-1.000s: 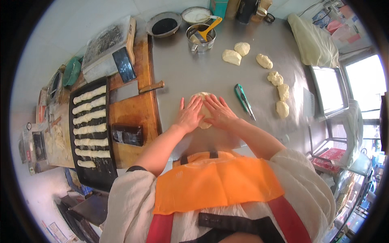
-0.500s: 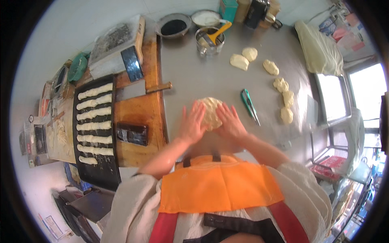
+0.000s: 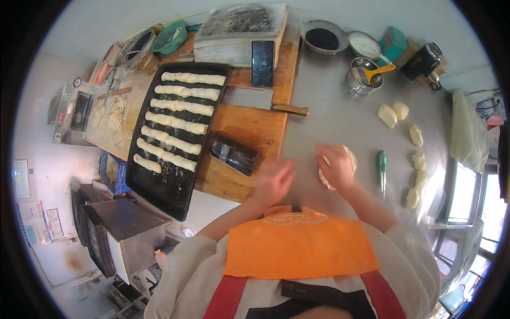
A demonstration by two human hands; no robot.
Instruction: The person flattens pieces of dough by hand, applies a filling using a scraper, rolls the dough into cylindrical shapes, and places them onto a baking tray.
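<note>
- Right hand (image 3: 336, 166) palm down, fingers (image 3: 325, 154) loosely spread and lying flat on the dough disc (image 3: 348, 159), covering most of it.
- Dough disc flat on the steel counter (image 3: 329, 117), just right of the wooden board (image 3: 249, 133), only its upper right rim showing past the hand.
- Right forearm running back from the disc toward the orange apron (image 3: 297, 247), elbow out to the right.
- Left hand (image 3: 273, 181) blurred, palm down, fingers (image 3: 284, 169) apparently open and slightly apart, holding nothing, left of the disc at the board's right edge; contact with the surface not clear.
- Left forearm angling back and down-left from that hand to the apron.
- Green-handled tool (image 3: 381, 166) lying on the counter just right of the disc.
- Small dough pieces (image 3: 416, 135) in a curved row farther right of the disc.
- Cleaver (image 3: 260, 101) on the board, up-left of the disc; dark packet (image 3: 235, 153) on the board, left of it.
- Black tray (image 3: 170, 186) with long dough strips (image 3: 178, 123) well left of the disc, beyond the board.
- Metal cup with a yellow brush (image 3: 366, 74) above the disc.
</note>
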